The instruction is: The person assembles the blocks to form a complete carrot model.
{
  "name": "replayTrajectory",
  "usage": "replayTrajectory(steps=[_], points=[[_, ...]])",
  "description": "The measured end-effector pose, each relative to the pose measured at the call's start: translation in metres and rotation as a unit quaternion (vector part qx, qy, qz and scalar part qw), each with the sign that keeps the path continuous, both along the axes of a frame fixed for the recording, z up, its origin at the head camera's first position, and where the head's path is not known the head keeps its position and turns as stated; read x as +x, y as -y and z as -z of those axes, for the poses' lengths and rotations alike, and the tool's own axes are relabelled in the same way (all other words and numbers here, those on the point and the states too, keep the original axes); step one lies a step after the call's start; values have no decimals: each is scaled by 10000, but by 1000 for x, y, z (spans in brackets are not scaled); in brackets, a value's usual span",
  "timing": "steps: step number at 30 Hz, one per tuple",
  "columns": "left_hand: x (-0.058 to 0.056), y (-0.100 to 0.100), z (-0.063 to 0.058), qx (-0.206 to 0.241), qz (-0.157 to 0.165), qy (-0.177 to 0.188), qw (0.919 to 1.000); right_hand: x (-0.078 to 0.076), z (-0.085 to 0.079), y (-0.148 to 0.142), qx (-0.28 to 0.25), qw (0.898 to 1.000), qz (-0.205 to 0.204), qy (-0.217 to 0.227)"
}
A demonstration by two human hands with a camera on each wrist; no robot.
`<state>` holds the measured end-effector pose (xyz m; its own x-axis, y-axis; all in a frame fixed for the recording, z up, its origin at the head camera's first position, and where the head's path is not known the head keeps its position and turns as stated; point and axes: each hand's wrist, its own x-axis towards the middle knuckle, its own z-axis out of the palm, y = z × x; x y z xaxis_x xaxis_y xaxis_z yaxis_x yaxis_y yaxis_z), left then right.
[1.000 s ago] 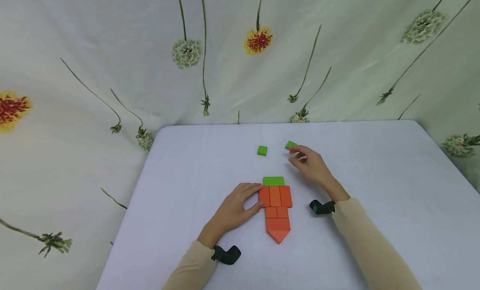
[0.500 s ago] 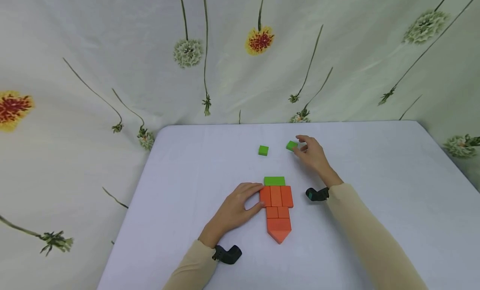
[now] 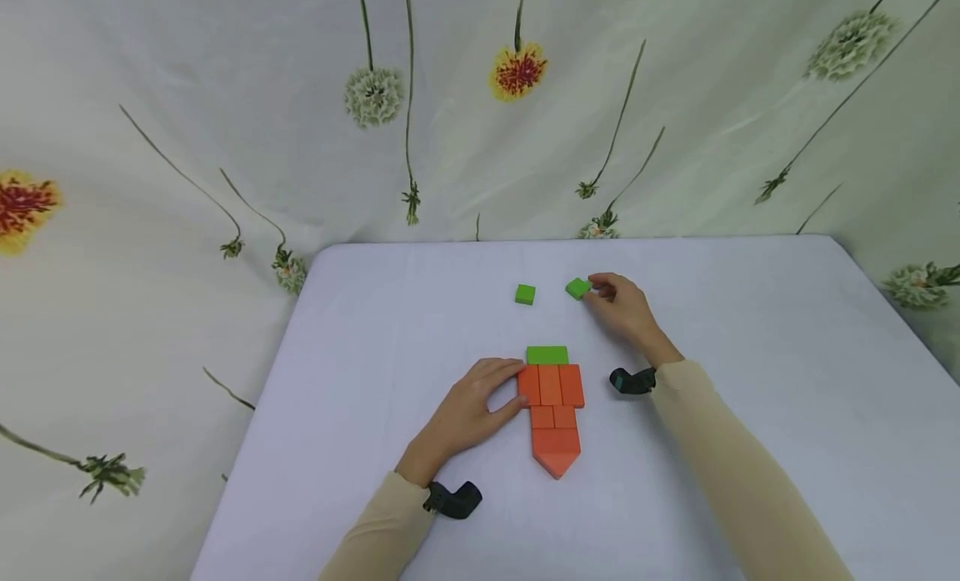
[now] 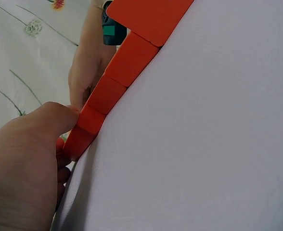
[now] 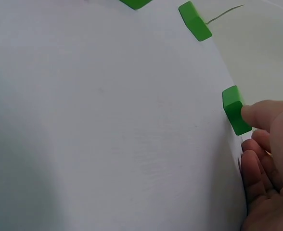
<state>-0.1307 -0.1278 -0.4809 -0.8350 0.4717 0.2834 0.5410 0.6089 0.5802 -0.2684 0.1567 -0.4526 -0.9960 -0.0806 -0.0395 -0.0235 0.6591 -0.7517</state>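
Observation:
My left hand (image 3: 468,406) touches the left edge of the upper row of orange blocks (image 3: 550,386), index finger at the upper corner and thumb lower down. In the left wrist view its thumb (image 4: 62,118) lies right at the blocks' side. A green rectangular block (image 3: 547,355) sits against the top of that row. At the far side, my right hand (image 3: 622,310) pinches a small green block (image 3: 578,288) by its right corner. The right wrist view shows the thumb on that block's face, with the other fingers curled below and the index finger hidden.
A second small green block (image 3: 525,294) lies left of the pinched one. Below the upper row come two small orange blocks (image 3: 552,417) and a pointed orange end (image 3: 557,453). A white cloth (image 3: 360,356) covers the table; a flower-print sheet (image 3: 450,164) hangs behind.
My right hand has moved from above the right small green block round to its right side, and the block has turned and shifted slightly left. The left hand stays at the orange blocks.

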Motion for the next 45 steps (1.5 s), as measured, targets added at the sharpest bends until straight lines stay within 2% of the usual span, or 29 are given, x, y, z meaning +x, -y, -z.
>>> replayTrajectory(steps=[12,19,28,38,45], points=[[0,0,-2,30,-35,125,9999,-6,6,6,67,9995,74,-291],[1,0,-2,18,-21,124,9999,1,6,6,316,9981,40,-525],[2,1,-2,41,-30,104,9999,13,-2,4,299,9976,-38,-626],[0,0,0,40,-8,44,10000,28,-2,-1,301,9964,-257,-755],[1,0,0,-12,-48,34,10000,36,-5,5,164,9915,-859,-959]])
